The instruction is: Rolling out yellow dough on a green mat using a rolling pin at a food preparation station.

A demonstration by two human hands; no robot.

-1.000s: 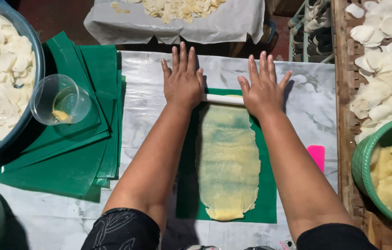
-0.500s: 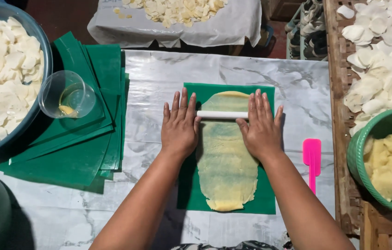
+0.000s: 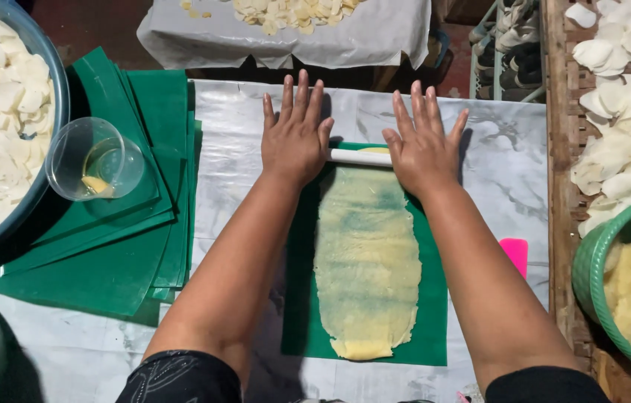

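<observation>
My left hand (image 3: 297, 134) and my right hand (image 3: 424, 145) lie flat, fingers spread, on a thin white rolling pin (image 3: 359, 157) at the far end of a long, thin sheet of pale yellow dough (image 3: 366, 261). The dough rests on a green plastic sheet (image 3: 435, 298) laid over a marble-patterned table cover (image 3: 502, 172). Only the middle of the pin shows between my palms.
A stack of green sheets (image 3: 107, 246) with a clear cup (image 3: 95, 160) of oil lies left, beside a blue basin (image 3: 32, 201) of white slices. A pink scraper (image 3: 515, 255), a green bowl (image 3: 591, 276) of yellow dough and a wooden rack (image 3: 560, 149) of white discs stand right.
The pin was rolled back toward me, then pushed away again to the dough's far end. The dough sheet looks longer and thinner.
</observation>
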